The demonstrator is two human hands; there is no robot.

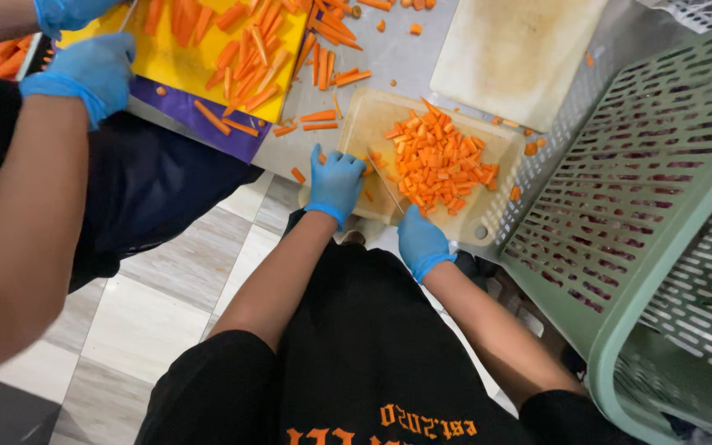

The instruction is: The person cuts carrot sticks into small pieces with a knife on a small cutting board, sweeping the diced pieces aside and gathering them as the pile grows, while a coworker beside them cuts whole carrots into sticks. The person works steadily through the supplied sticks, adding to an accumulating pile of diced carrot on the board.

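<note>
R hand (422, 241), blue glove: grip clenched on knife (386, 186), blade over cutting board (372, 124). L hand (335, 181): grip released, flat on board's left edge. Diced carrot (442, 165) piled mid-board, on counter (397, 58). Green basket (644, 206) right. Co-worker's gloved hand (92, 70) far left w/ carrot sticks (249, 58).

crate (661, 206): green, slotted, far right
yellow board (199, 70): carrot sticks on it
white board (512, 49): bare
floor (150, 305): grey tiles

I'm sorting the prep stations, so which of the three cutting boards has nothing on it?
The pale white board at the top right. The tan board holds diced carrot, the yellow board carrot sticks.
</note>
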